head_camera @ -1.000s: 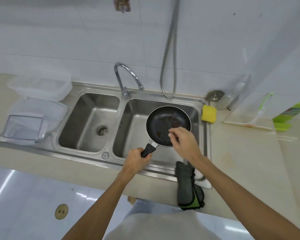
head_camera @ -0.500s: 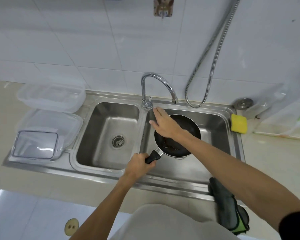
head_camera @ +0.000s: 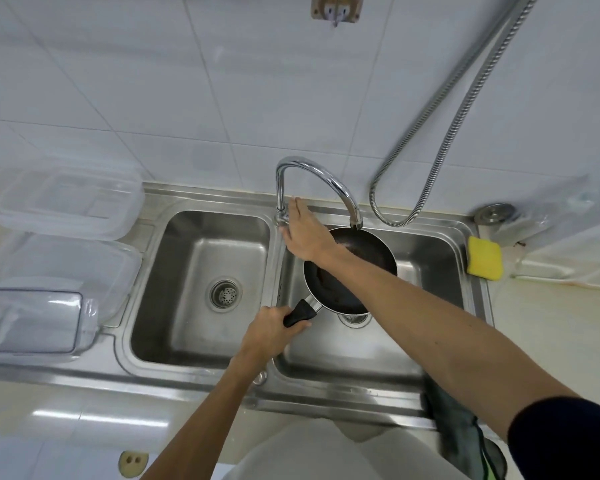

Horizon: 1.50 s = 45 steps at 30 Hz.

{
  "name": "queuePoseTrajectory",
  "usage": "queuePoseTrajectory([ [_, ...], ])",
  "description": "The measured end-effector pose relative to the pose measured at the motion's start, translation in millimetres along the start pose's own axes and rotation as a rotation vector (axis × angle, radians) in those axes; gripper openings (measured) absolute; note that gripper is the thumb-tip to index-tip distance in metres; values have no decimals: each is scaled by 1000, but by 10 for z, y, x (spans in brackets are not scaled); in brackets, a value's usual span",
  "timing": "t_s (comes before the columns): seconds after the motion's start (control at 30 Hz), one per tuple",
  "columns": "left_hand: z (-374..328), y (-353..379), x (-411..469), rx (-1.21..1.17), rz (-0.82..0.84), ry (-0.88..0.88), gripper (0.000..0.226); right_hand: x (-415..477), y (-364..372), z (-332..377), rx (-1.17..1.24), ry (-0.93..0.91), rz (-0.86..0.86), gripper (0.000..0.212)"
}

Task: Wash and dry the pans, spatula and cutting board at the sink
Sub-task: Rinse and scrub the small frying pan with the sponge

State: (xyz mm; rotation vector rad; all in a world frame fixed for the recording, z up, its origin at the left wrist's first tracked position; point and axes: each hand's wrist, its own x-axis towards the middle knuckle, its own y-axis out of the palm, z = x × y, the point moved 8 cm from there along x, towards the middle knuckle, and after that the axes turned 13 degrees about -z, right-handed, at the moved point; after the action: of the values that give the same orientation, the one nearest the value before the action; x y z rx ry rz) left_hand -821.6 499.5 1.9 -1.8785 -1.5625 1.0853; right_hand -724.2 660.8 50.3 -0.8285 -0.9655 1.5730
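- The left hand (head_camera: 271, 332) holds the pan (head_camera: 371, 254) by its black handle (head_camera: 298, 315); its grip is clamped round that handle.
- The pan hangs over the right basin (head_camera: 430, 271) of the steel sink, under the spout of the faucet (head_camera: 312, 168), with brown residue on its dark inside.
- The right hand (head_camera: 307, 233) reaches across the pan to the faucet's base. Its fingers are stretched straight, its grip apart and clasping nothing, with the fingertips just beside the stem.
- The left basin (head_camera: 201, 265) holds only its drain strainer.
- A yellow sponge (head_camera: 484, 258) lies at the sink's right edge, and a dark cloth (head_camera: 454, 431) hangs over the front rim.
- Clear plastic containers (head_camera: 63, 268) sit on the left drainboard.
- A metal hose (head_camera: 447, 140) loops down the tiled wall.
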Motion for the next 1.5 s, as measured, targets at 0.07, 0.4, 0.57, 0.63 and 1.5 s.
queuePoseTrajectory([
  [0.07,-1,-6,30,4,-16,4,40,-33,27,14,-14,-37,-54,64],
  [0.4,-8,40,47,64,-26,-1,36,-302,205,61,58,-118,-56,72],
  [0.57,-102,137,44,75,7,11,29,-395,189,77,26,-172,18,73],
  [0.63,-103,142,45,85,9,14,27,-458,116,128,112,-142,31,74],
  [1.5,28,455,10,186,97,-63,27,-1734,-998,-4078,-305,781,-356,63],
])
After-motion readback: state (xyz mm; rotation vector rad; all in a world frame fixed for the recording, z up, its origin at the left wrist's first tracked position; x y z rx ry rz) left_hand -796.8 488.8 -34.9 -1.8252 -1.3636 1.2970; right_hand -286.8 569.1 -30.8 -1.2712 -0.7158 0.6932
